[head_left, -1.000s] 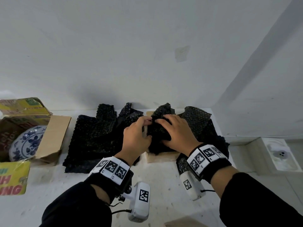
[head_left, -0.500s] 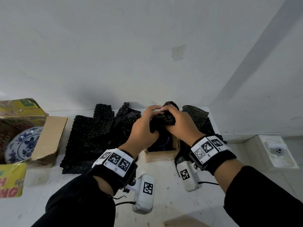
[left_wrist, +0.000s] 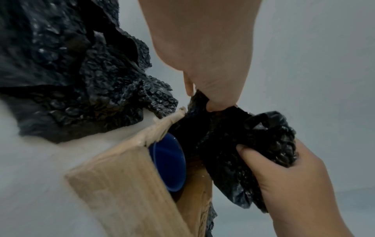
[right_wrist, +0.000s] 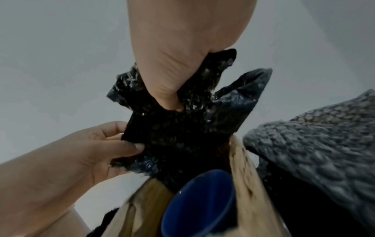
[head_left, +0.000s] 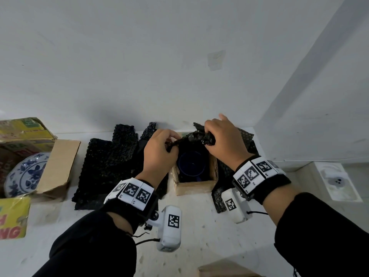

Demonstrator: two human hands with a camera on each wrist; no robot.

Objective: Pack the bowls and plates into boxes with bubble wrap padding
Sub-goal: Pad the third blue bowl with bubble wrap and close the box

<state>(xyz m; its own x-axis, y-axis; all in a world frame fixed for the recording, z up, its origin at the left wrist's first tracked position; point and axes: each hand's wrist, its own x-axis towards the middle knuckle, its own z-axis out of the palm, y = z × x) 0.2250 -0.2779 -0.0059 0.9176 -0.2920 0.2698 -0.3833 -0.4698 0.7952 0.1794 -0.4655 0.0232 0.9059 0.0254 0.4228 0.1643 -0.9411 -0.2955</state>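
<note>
Moved: your hands have lifted the black bubble wrap [head_left: 194, 136] off the small box [head_left: 194, 185] | left hand [head_left: 159, 151] pinches one end, right hand [head_left: 225, 139] clutches the other | blue bowl [head_left: 191, 163] sits inside, base hidden | patterned plate [head_left: 26, 173] in left carton [head_left: 60, 166], partly cut off.

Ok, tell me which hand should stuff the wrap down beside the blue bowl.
Probably the right hand: it grips the bunched bubble wrap above the small box; the left hand only pinches an edge.
</note>
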